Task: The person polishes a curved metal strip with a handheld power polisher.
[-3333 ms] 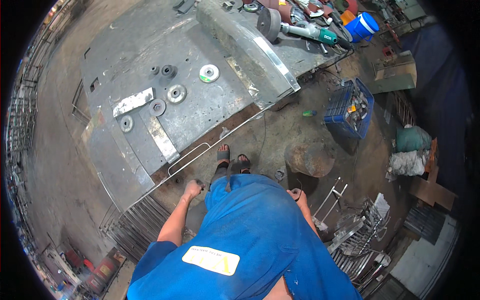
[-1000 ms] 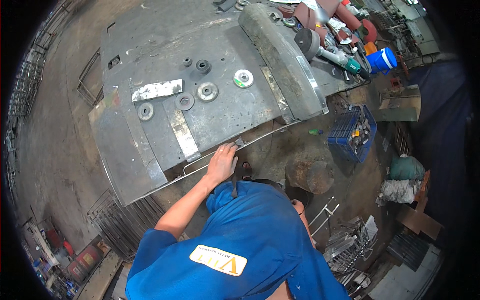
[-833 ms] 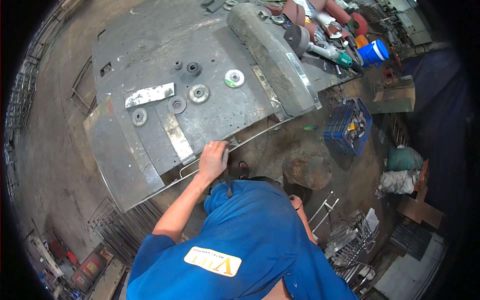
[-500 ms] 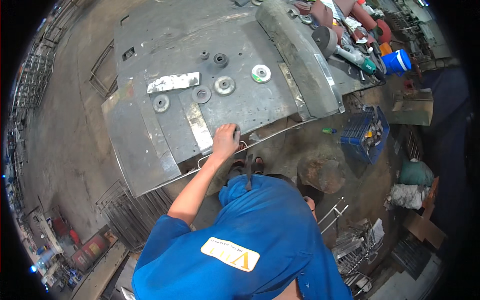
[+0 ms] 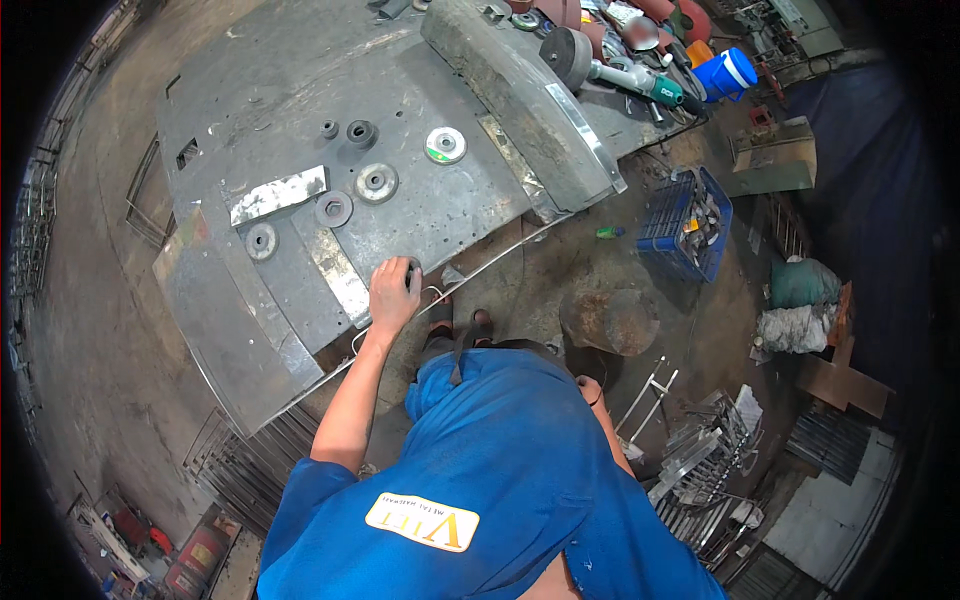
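At the near edge of the grey steel table, my left hand has its fingers curled round a small dark piece, mostly hidden by the hand. Beyond it lie several round abrasive discs, among them a white-faced disc with a green mark, a grey disc and a darker disc. Two dark rings or flanges stand farther back, a larger one and a smaller one. A bright metal strip lies left of them. My right hand hangs low beside my body, its fingers partly hidden.
A heavy curved metal piece spans the table's right part. Past it rest an angle grinder and a blue jug. On the floor stand a blue crate, a rusty drum and a metal rack.
My view has turned, so the table and its discs appear farther left. My left hand stays at the table edge with curled fingers. More of my right hand and forearm shows.
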Tool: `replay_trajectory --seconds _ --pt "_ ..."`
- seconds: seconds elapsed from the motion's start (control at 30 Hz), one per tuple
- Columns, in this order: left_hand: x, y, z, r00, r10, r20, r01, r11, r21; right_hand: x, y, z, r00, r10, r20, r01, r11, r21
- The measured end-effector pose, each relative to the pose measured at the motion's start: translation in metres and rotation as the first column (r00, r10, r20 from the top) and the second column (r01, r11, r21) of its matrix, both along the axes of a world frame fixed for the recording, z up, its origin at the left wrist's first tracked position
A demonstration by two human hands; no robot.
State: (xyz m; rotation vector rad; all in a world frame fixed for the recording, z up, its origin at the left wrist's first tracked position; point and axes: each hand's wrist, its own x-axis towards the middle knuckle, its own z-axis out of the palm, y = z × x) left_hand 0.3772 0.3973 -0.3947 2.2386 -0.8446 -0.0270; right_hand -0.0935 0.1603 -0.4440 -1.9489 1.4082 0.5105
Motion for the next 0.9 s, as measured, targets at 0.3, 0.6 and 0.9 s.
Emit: replay_trajectory --seconds 0.3,0.6,0.9 --pt "-0.001 0.000 0.003 1.000 -0.017 -0.001 0.017 0.999 -0.028 -0.005 -0.001 -0.006 0.999 -0.038 0.033 0.038 0.999 0.001" --pt "-0.002 0.003 -0.001 0.999 -0.034 0.030 0.035 0.998 -0.047 -0.005 0.012 -0.008 1.000 -0.017 0.014 0.018 1.000 -0.023" --pt "-0.008 -0.004 0.003 0.996 -0.093 0.017 0.092 0.995 0.025 0.003 0.016 -0.007 0.978 -0.199 0.064 0.202 0.978 -0.056"
